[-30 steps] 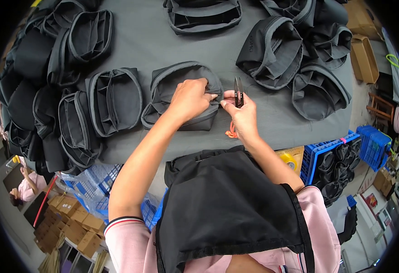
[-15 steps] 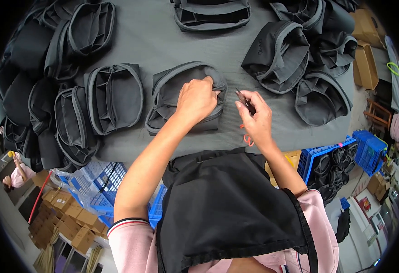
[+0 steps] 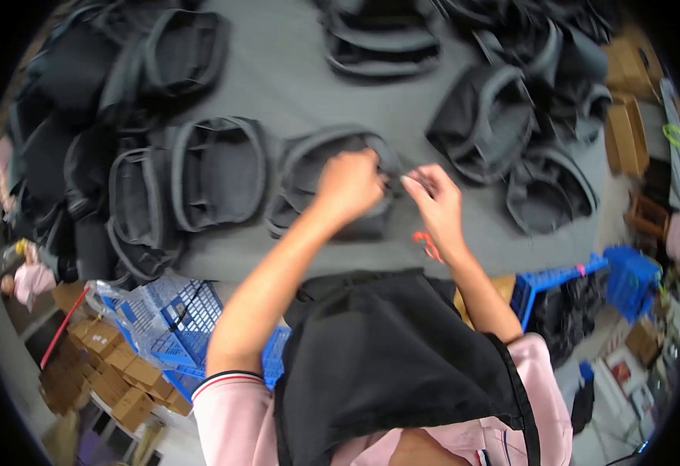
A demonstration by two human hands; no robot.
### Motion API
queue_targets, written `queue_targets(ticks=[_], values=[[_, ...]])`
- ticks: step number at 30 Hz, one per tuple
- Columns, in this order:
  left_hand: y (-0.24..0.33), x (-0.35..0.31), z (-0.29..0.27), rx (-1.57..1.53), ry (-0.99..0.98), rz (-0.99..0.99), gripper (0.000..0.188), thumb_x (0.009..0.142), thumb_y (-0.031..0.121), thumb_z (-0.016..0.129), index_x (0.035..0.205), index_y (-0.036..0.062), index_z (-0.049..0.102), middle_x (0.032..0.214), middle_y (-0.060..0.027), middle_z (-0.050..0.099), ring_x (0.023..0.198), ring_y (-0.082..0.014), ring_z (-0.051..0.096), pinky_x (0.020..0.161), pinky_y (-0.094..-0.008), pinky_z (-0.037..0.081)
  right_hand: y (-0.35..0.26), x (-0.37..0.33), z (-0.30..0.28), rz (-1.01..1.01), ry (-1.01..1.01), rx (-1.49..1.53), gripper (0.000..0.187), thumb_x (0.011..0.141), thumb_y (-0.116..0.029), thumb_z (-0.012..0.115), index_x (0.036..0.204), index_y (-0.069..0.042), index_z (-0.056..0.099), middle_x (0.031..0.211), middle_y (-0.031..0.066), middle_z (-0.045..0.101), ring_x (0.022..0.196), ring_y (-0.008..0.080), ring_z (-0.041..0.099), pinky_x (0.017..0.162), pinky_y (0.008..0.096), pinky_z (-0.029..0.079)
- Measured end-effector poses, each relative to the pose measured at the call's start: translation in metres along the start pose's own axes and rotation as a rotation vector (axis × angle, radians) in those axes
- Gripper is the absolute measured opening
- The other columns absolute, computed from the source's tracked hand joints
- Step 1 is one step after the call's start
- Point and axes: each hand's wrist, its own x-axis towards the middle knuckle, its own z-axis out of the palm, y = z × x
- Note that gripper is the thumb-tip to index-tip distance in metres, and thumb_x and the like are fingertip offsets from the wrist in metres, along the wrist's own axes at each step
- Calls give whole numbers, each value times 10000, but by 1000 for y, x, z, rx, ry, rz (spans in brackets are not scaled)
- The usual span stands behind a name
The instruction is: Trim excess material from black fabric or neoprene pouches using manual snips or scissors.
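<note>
In front of me lies an unzipped dark grey fabric pouch (image 3: 300,171), its opening facing up. My left hand (image 3: 350,185) reaches into it, fingers closed on the pouch's right-hand edge. Just right of that edge, my right hand (image 3: 441,200) holds a pair of small dark thread snips (image 3: 425,183), their blades toward the pouch. Motion blurs both the snips and the fingertips. Below my right hand, an orange-red scissor handle (image 3: 428,246) rests on the table.
A similar open pouch (image 3: 223,175) lies to the left, with several more piled beyond it. More pouches (image 3: 549,190) crowd the right side of the grey table (image 3: 278,78). Blue plastic crates (image 3: 173,311) and cardboard boxes (image 3: 130,373) stand below the table edge.
The whole view has shifted, so the table's things appear lower and further right. My right hand has come closer to my left hand at the pouch's edge.
</note>
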Motion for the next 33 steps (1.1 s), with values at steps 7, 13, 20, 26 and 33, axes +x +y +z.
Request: queue_targets(ticks=[7,13,20,26,33], values=[[-5,-24,30,-77,105,-40,177,689,106,588,813,-19,575,776,-240,617,748,-400,610,661,-484,486,-14,19,12,-109,-141,-143,195,734,-93,685,757,-39,500,670,-43,427,619,56,378,561,220,347],[-4,-25,42,-175,106,-58,219,661,94,603,832,-41,588,807,-239,625,830,-387,610,723,-472,480,-5,23,13,-235,-189,-247,234,688,-23,681,715,-29,449,627,-29,388,591,75,352,536,248,331],[1,-28,31,-272,68,-109,245,616,141,625,827,20,648,824,-185,652,835,-343,628,733,-433,489,-22,15,46,-791,225,-725,150,648,62,488,736,3,382,637,112,366,559,241,387,538,358,360],[24,-28,19,-8,28,-46,248,601,155,680,791,-1,655,828,-198,651,820,-320,641,714,-414,502,-15,26,26,-444,8,-383,174,666,85,502,727,-19,377,668,30,345,577,128,343,534,270,321],[14,-11,41,-6,147,16,236,619,154,689,797,0,668,828,-174,663,834,-305,647,760,-380,500,-4,14,5,-323,9,-12,59,798,13,519,846,-10,494,754,-20,400,689,75,360,633,208,317]])
